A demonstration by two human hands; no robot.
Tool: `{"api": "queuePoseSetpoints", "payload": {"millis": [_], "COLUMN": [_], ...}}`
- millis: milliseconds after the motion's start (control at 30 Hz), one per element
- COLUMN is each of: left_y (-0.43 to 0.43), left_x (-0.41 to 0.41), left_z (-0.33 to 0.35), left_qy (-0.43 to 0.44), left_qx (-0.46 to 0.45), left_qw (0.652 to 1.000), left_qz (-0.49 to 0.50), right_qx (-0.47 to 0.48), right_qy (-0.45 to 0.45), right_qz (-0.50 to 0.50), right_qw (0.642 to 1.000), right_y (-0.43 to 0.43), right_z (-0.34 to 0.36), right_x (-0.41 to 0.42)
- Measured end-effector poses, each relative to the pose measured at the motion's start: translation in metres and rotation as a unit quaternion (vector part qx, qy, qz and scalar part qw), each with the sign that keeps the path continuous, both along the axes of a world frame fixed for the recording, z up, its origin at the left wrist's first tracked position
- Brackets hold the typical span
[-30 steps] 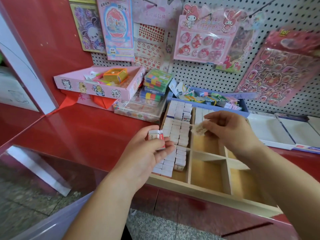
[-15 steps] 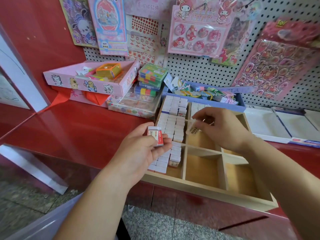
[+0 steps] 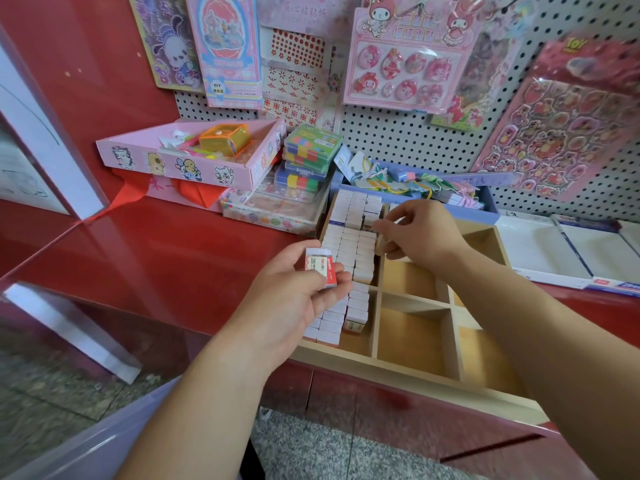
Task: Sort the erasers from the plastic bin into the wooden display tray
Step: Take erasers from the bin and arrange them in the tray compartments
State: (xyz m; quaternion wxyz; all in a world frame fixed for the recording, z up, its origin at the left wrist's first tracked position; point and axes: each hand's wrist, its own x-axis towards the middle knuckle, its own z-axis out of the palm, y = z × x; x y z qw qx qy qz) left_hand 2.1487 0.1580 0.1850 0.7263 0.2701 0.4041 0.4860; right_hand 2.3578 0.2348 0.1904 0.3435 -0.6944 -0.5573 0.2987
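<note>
left hand [image 3: 287, 296]: grips 2B eraser [image 3: 321, 266] | right hand [image 3: 419, 233]: pinches blurred eraser [image 3: 381, 244]

The wooden compartmented display tray [image 3: 415, 375] sits on the glossy red bench [image 3: 156, 258], at its front edge. White boxed erasers [image 3: 349, 242] fill its left column. A blue plastic tray [image 3: 491, 202] lies directly behind it, and a pink cardboard box [image 3: 180, 164] lies behind and to the left.
</note>
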Motion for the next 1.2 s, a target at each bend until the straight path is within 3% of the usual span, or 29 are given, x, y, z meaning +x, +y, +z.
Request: {"api": "queuePoseSetpoints", "payload": {"millis": [167,300,367,433,533,600,700,800,900,1033,1200], "left_y": [0.000,0.000,-0.001,-0.002,-0.003,-0.003,-0.003,0.001,0.004,0.003,-0.003], "left_x": [-0.003,-0.005,-0.005,-0.004,-0.001,0.000,0.002,0.000,-0.005,-0.007,-0.008], "left_z": [-0.003,-0.004,-0.005,-0.006,-0.006,-0.006,-0.005,-0.003,-0.003,-0.003,-0.003], "left_qy": [0.011,0.034,0.049,0.068,0.080,0.090,0.117,0.085,0.073,0.070,0.085], "left_qx": [0.019,0.041,0.058,0.077,0.098,0.104,0.101,0.072,0.064,0.076,0.093], "left_qw": [1.000,0.998,0.997,0.994,0.991,0.989,0.988,0.993,0.993,0.991,0.991], "left_qz": [-0.012,-0.025,-0.033,-0.043,-0.052,-0.047,-0.020,0.033,0.067,0.079,0.050], "right_qx": [-0.006,0.003,0.052,0.079,0.009,0.004,0.031,0.053,0.000,-0.023,0.061], "right_qy": [-0.117,-0.116,-0.132,-0.074,0.034,0.042,0.058,0.092,0.120,0.010,-0.158], "right_qz": [0.031,0.035,0.032,0.059,0.186,0.222,0.200,0.142,0.182,0.230,0.204], "right_qw": [0.993,0.993,0.989,0.992,0.982,0.974,0.978,0.984,0.976,0.973,0.964], "right_y": [-0.001,-0.007,-0.015,-0.028,-0.049,-0.054,-0.056,-0.061,-0.075,-0.102,-0.110], "right_z": [-0.016,-0.011,-0.003,0.007,0.021,0.019,0.016,0.016,0.015,0.003,-0.016], "right_x": [-0.003,0.000,-0.004,-0.016,-0.036,-0.040,-0.034,-0.020,-0.007,-0.009,-0.021]}}
